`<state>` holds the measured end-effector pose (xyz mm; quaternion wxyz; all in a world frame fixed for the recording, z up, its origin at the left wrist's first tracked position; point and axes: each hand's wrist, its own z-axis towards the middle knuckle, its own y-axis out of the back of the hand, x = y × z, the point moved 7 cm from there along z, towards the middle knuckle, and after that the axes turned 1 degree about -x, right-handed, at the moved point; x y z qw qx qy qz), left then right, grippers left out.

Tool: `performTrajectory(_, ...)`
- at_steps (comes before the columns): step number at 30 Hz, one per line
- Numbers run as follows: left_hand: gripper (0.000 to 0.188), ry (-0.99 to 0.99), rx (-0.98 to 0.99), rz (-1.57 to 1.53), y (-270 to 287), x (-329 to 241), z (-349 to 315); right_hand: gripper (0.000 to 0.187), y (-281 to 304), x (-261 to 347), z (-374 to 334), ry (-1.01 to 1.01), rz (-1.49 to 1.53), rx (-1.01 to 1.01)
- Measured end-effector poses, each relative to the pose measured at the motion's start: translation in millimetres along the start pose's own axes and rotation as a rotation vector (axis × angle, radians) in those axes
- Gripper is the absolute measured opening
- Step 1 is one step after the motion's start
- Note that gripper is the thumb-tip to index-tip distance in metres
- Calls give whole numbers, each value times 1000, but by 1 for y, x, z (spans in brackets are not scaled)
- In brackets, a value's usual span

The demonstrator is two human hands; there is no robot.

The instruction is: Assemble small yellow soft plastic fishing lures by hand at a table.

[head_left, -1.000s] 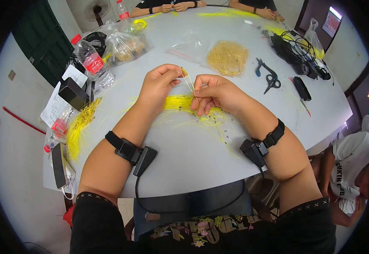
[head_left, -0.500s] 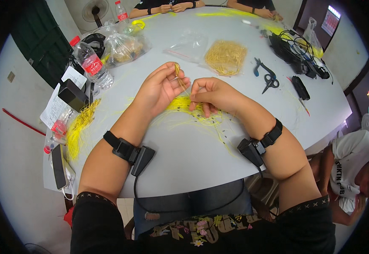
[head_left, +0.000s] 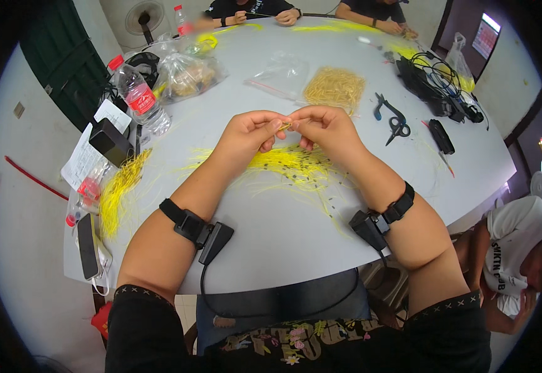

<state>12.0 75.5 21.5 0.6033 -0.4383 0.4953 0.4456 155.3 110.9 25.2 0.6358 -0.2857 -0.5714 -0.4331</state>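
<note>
My left hand (head_left: 251,133) and my right hand (head_left: 327,130) meet fingertip to fingertip over the middle of the table. Both are closed in a pinch on a small gold-coloured piece (head_left: 285,126), thin and strand-like; the fingers cover most of it. Just below them, on the table, lies a loose spread of thin yellow strands (head_left: 283,163) dotted with small dark bits. Beyond my right hand rests a clear bag of short gold-coloured pieces (head_left: 334,86). An emptier clear plastic bag (head_left: 277,74) lies to its left.
Left: a bundle of yellow strands (head_left: 121,193), a water bottle (head_left: 135,96), a black box (head_left: 109,142), a phone-like device (head_left: 87,245). Right: blue-black pliers or cutters (head_left: 386,109), scissors (head_left: 399,128), a black-handled tool (head_left: 441,137), tangled black cables (head_left: 435,84). Two people sit across the table.
My left hand has lowered and turned inward, and my right hand has risen to meet it. The gold-coloured piece, upright in the left fingers before, is now pinched between both hands.
</note>
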Motion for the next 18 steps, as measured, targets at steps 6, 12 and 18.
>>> performTrajectory(6,23,13,30,22,-3,-1,0,16,5,4,-1,76,-118,-64)
performTrajectory(12,26,61,22,84,3,11,4,12,6,0,1,136,-185,-88)
performTrajectory(18,26,121,39,-6,-2,10,4,13,13,10,2,211,-199,-98)
